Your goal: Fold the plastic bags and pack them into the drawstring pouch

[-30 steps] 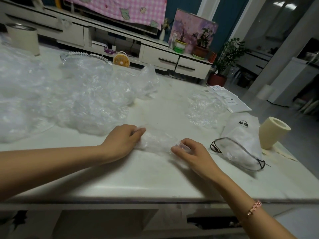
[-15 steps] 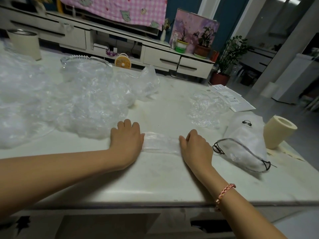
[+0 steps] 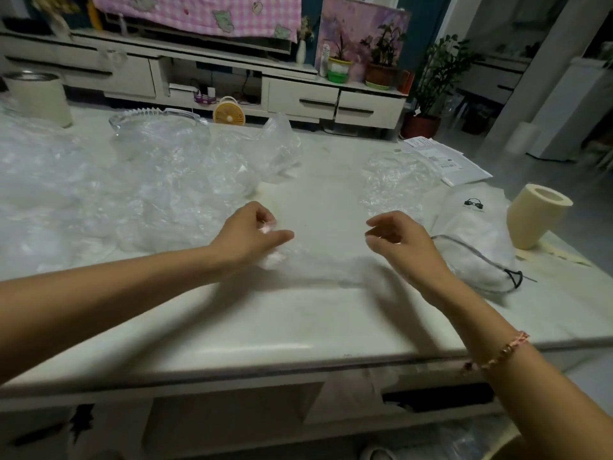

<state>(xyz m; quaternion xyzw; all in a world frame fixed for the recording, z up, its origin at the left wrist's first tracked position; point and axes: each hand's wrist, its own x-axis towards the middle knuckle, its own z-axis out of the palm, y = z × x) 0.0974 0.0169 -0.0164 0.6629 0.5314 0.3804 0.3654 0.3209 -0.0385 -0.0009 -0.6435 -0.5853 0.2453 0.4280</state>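
Bag: clear crinkly plastic bag point(image 3: 318, 268), flat on glossy white table point(image 3: 298, 327).
Left hand point(image 3: 248, 237): pinching bag's end.
Right hand point(image 3: 403, 242): curled; I cannot tell its grip.
Pouch: white fabric drawstring pouch point(image 3: 474, 234), logo unreadable.

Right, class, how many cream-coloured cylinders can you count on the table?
2. The upright cylinder stands at the far left of the table; the tilted cylinder lies at the right, beside the drawstring pouch. The heaped plastic bags could hide more.
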